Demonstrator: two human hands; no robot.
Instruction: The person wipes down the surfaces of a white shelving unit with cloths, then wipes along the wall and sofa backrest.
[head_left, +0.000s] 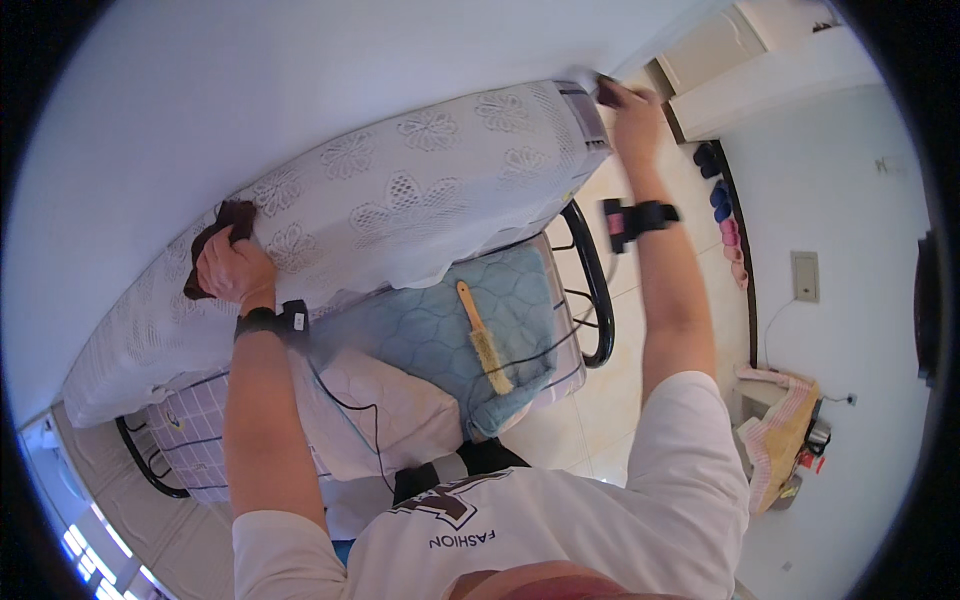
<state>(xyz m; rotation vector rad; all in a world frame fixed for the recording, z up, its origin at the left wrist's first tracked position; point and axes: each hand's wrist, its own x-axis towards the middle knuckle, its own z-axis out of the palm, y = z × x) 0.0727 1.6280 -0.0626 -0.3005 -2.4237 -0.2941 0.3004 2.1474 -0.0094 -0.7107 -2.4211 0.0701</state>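
Note:
My left hand (236, 266) is closed around a bunched dark brown cloth (238, 217), resting on a white lace cover (427, 172) with a flower pattern. That cover drapes over the backrest of a plaid sofa. Past the backrest's right end, my right hand (637, 124) grips another dark brown cloth (609, 91), slightly blurred, close to the wall. A brush (481, 337) with a wooden handle and pale bristles lies on a blue quilted pad (405, 322) on the seat. Beside it is a cream quilted pad (390, 420). Both wrists wear black straps with small devices.
Black metal armrests (596, 292) bound the sofa at both ends. A thin black cable (375, 427) crosses the seat. Several slippers (720, 201) line the right wall. A cloth-covered table (784, 442) with a kettle (817, 433) stands at the lower right. The white wall (300, 67) rises behind the backrest.

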